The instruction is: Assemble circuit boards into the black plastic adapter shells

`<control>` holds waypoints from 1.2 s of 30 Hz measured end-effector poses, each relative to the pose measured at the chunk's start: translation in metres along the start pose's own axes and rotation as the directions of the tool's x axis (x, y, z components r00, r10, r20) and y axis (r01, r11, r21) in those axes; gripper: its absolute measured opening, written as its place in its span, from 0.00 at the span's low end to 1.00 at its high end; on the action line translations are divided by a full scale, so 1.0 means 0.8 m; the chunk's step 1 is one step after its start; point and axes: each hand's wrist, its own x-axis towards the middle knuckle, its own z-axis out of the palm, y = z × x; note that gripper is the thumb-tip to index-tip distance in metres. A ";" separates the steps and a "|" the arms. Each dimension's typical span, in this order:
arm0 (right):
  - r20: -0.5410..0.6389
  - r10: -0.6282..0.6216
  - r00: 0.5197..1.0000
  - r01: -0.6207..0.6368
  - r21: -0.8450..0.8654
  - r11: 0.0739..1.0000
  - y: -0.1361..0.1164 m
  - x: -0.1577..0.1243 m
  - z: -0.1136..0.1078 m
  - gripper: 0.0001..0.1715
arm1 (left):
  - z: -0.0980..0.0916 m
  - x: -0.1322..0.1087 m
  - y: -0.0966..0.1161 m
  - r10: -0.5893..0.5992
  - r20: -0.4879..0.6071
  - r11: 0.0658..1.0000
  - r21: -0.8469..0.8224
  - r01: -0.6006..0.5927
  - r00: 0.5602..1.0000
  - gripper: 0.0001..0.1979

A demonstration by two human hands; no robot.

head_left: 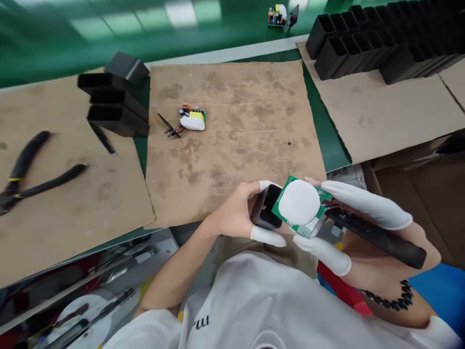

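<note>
While the circuit board [298,229] sits right at the open end of a black case [262,213], it's still outside, so that unit looks unassembled. White pad [300,202] is on the board's face. Left hand [234,211] is clamped around the case; right hand [363,257] pinches the board by its edges, with a black plate [378,237] wired to it lying along the palm. Can't tell from this angle whether board and case touch. Past the hands, a second board [196,116] lies loose on the cardboard [236,160], uncased; third one [278,18] at the far side of the bench [329,140], also uncased. More cases stacked left [119,116], rows of them [348,48] far right. Pliers [22,179] lie untouched at left.
</note>
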 end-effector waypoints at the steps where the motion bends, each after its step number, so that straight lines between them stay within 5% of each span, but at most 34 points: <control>1: -0.005 0.003 1.000 -0.003 0.026 1.000 -0.002 0.004 0.000 0.44 | 0.000 0.000 -0.001 0.009 -0.004 1.000 -0.006 -0.009 1.000 0.30; 8: 0.196 0.142 0.970 -0.165 0.107 0.980 -0.018 0.035 -0.007 0.38 | 0.002 -0.005 -0.006 0.049 -0.030 0.993 0.106 -0.046 0.998 0.35; 19: 0.310 0.218 0.925 -0.269 0.131 0.954 -0.021 0.035 -0.020 0.37 | -0.001 -0.003 0.000 0.129 0.001 0.963 0.237 -0.125 0.992 0.32; 30: 0.289 0.179 0.940 -0.162 -0.084 0.983 -0.020 0.028 -0.024 0.31 | -0.001 -0.005 -0.004 0.133 0.018 0.944 0.303 -0.133 0.991 0.33; 36: 0.271 0.105 0.957 -0.081 -0.096 0.992 -0.020 0.025 -0.023 0.35 | -0.002 -0.006 -0.004 0.141 0.013 0.938 0.318 -0.138 0.990 0.31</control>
